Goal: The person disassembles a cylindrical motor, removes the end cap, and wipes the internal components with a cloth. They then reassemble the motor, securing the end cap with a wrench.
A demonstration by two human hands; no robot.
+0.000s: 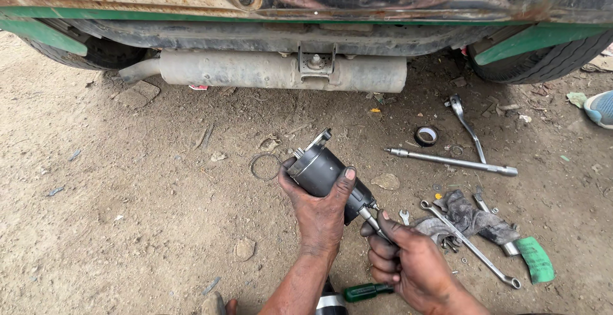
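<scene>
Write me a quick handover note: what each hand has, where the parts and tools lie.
Left hand: wrapped around the dark cylindrical motor unit, held above the dirt.
Right hand: grips a metal tool set against the unit's lower end.
On the ground: ring beside the unit; wrenches and rag to the right; green-handled screwdriver below.
Unit is out; progress unclear.

Two bare forearms, no sleeves, left hand (pixel 322 216) and right hand (pixel 412 264) smeared with grease
</scene>
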